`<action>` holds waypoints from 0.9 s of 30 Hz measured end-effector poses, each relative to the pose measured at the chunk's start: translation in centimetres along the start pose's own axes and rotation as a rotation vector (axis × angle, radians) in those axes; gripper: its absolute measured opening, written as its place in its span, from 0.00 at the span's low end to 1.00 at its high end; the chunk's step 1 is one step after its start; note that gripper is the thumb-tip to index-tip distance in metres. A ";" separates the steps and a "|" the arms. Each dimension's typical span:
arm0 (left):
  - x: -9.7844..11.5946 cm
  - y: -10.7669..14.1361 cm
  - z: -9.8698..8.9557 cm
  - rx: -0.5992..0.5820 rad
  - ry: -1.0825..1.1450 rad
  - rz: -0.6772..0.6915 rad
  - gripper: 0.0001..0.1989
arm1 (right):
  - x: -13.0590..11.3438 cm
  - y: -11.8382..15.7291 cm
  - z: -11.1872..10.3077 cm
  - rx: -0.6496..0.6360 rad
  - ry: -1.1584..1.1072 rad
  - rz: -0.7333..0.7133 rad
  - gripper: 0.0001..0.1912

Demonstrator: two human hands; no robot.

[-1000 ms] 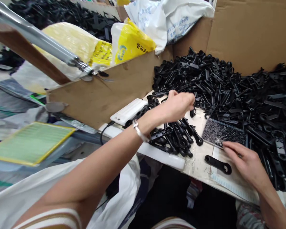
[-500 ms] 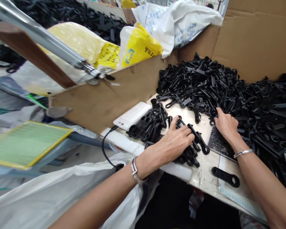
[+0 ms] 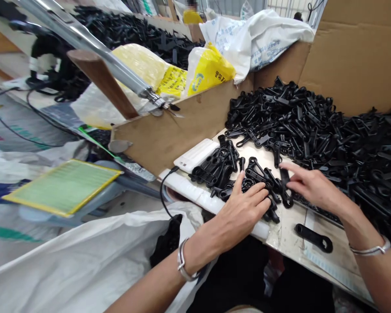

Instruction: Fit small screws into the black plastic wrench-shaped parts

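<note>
My left hand point(image 3: 243, 209) lies over a small heap of black plastic parts point(image 3: 259, 174), its thumb apart and its fingers stretched across them. My right hand point(image 3: 317, 189) pinches a flat, long black plastic part point(image 3: 284, 179) between thumb and forefinger at the heap's right edge. A ring-ended black plastic part point(image 3: 313, 237) lies singly at the table's front, below my right hand. The large pile of similar parts point(image 3: 289, 113) rises behind both hands. What lies under my left palm is hidden.
A white power bank or phone-like slab point(image 3: 196, 155) with a cable point(image 3: 163, 189) sits left of the small heap. Cardboard walls point(image 3: 182, 117) edge the table. A wooden hammer handle point(image 3: 102, 82) and a metal arm point(image 3: 111, 61) jut in at left. A white sack point(image 3: 94, 256) hangs in front.
My right hand has come back from the big pile's edge toward the small heap, with a black part now in its fingers. My left hand stays over the heap. The view has shifted left.
</note>
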State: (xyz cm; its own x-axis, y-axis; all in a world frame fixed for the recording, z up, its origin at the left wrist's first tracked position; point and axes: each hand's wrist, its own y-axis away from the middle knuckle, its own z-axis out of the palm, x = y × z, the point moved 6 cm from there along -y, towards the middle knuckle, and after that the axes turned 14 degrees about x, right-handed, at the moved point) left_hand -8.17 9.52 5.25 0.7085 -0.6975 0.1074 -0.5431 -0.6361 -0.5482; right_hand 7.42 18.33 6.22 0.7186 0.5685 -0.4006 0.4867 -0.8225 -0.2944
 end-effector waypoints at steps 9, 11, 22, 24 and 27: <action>3.7 1.0 0.9 0.119 0.023 0.052 0.14 | -1.1 2.5 0.7 -0.030 -0.020 -0.018 0.21; 3.4 0.7 1.3 0.103 0.009 0.046 0.14 | 0.7 4.0 -1.8 0.078 -0.085 0.102 0.20; 5.5 -1.2 2.5 0.138 0.016 0.037 0.11 | 6.7 11.4 -5.0 0.026 0.346 0.361 0.11; 7.5 -2.1 3.9 0.059 0.085 0.102 0.10 | 6.6 10.9 -4.2 -0.047 0.452 0.373 0.10; 9.2 -3.0 6.1 -0.080 0.142 0.151 0.08 | 6.9 10.5 -3.3 -0.134 0.527 0.408 0.08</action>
State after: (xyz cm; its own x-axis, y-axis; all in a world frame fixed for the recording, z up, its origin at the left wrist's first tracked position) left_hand 2.74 7.00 2.79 0.5485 -0.8230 0.1477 -0.6763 -0.5406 -0.5004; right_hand 19.09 13.59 3.25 0.9872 0.1566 0.0292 0.1586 -0.9836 -0.0860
